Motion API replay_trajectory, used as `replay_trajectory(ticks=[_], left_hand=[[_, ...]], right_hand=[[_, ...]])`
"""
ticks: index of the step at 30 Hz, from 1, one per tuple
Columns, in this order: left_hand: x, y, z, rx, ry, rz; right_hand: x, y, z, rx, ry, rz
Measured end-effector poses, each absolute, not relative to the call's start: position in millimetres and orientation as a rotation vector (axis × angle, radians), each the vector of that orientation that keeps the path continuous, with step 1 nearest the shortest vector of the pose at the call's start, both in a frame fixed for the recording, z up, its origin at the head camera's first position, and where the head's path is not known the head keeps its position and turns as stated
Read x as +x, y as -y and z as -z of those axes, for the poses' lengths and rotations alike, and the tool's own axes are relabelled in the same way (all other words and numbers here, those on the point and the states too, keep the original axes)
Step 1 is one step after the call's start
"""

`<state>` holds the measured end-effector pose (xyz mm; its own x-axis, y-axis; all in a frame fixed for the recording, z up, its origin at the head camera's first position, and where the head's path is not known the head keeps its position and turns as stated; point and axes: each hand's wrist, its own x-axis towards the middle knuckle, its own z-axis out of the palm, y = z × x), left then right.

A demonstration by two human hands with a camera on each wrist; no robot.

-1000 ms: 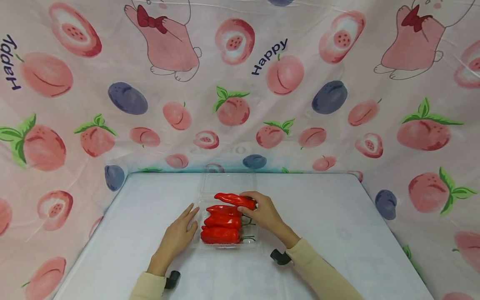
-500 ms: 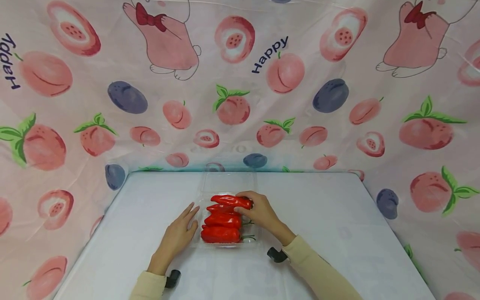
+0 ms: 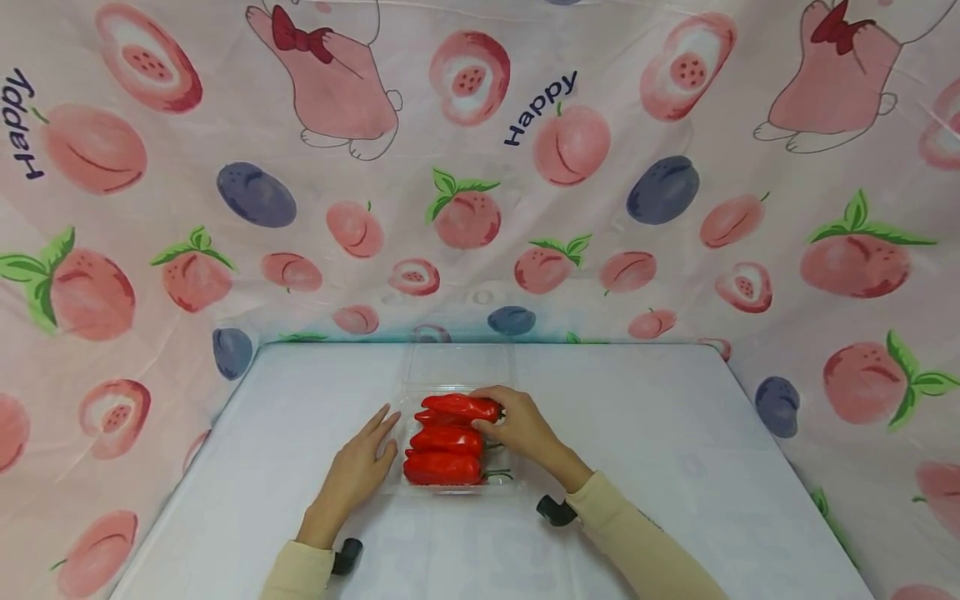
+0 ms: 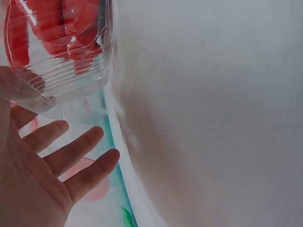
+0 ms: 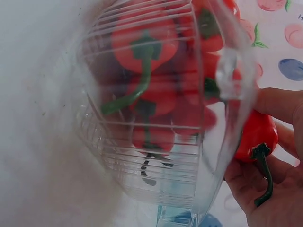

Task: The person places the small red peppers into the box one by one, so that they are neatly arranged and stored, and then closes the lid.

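Note:
In the head view, a clear plastic box [image 3: 452, 492] with its lid [image 3: 459, 365] folded back holds several red peppers [image 3: 444, 468] lying side by side, green stems to the right. My right hand [image 3: 525, 425] grips another red pepper [image 3: 456, 405] near its stem end, over the back part of the box, tip pointing left. The right wrist view shows this pepper's green stem [image 5: 267, 179] hanging between thumb and fingers, at the box's rim. My left hand [image 3: 358, 468] is at the box's left side with fingers extended; in the left wrist view its thumb overlaps the clear wall [image 4: 80, 87].
The box stands on a white-covered table [image 3: 645, 450]. Behind and around it hangs a pink curtain [image 3: 480, 167] printed with fruit and rabbits. Black wrist cameras sit below the left wrist [image 3: 347, 557] and the right wrist [image 3: 557, 510].
My right hand has brought the pepper slightly left and down into the back of the box, close to the other peppers. My left hand has stayed in place.

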<state>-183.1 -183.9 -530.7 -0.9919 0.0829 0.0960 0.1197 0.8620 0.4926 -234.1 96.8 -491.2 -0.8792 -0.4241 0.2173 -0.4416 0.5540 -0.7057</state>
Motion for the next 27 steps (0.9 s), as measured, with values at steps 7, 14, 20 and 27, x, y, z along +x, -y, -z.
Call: replay_trajectory(ticks=[7, 14, 20, 27], left_hand=[[-184, 184, 532, -0.175, 2.942, 0.786], [-184, 184, 532, -0.178, 2.938, 0.803], [-184, 184, 530, -0.175, 2.943, 0.814], [-183, 184, 529, -0.163, 2.953, 0.818]], right_hand=[[-235, -96, 495, 0.752, 2.752, -1.244], [-236, -96, 495, 0.776, 2.742, -1.320], [-234, -97, 493, 0.808, 2.741, -1.314], [-230, -100, 486, 0.832, 2.674, -1.267]])
